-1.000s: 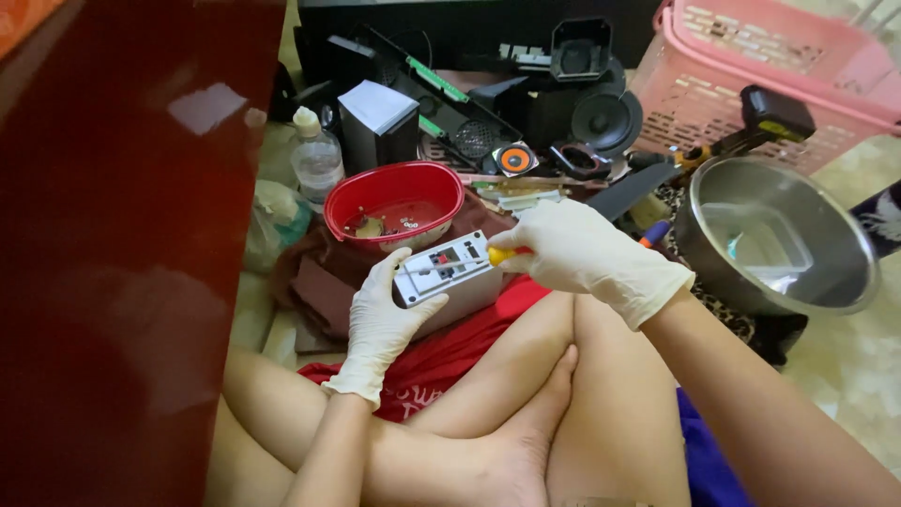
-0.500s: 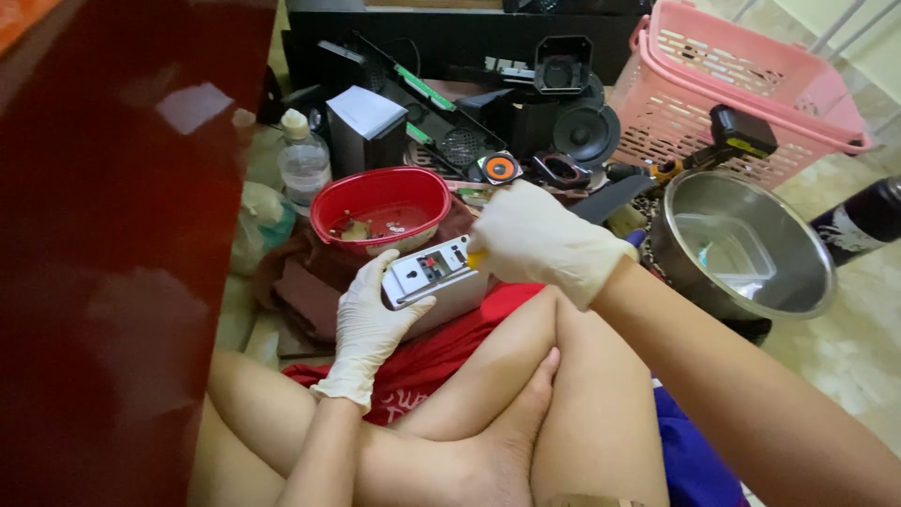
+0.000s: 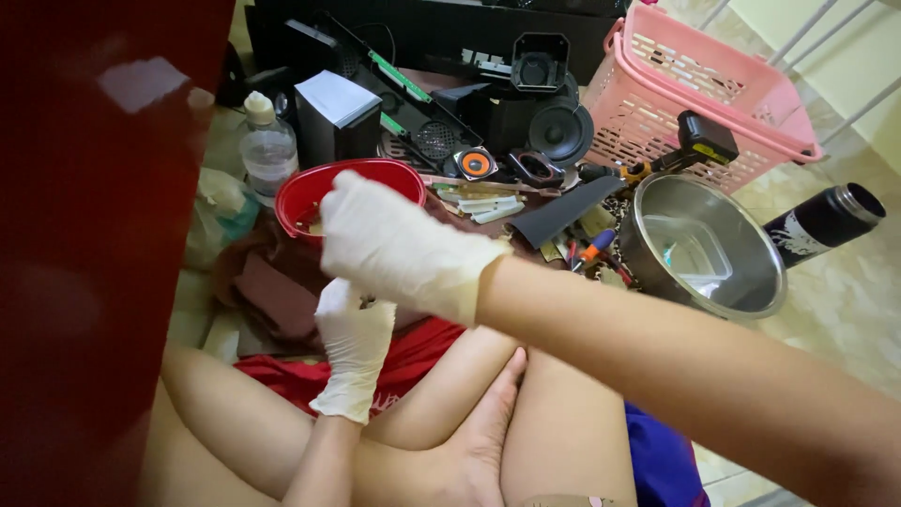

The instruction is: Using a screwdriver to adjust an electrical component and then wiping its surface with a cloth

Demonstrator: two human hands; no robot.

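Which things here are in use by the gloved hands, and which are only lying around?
In use:
- left hand, gloved, closed on something hidden under the other hand
- right hand, gloved, reaching across over it
- red bowl, just behind both hands

Lying around:
- steel bowl
- pink basket
- plastic bottle
- black flask
- loudspeaker parts

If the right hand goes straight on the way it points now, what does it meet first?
Most likely the red bowl: the right hand points up-left toward its rim, though the gap in depth is unclear.
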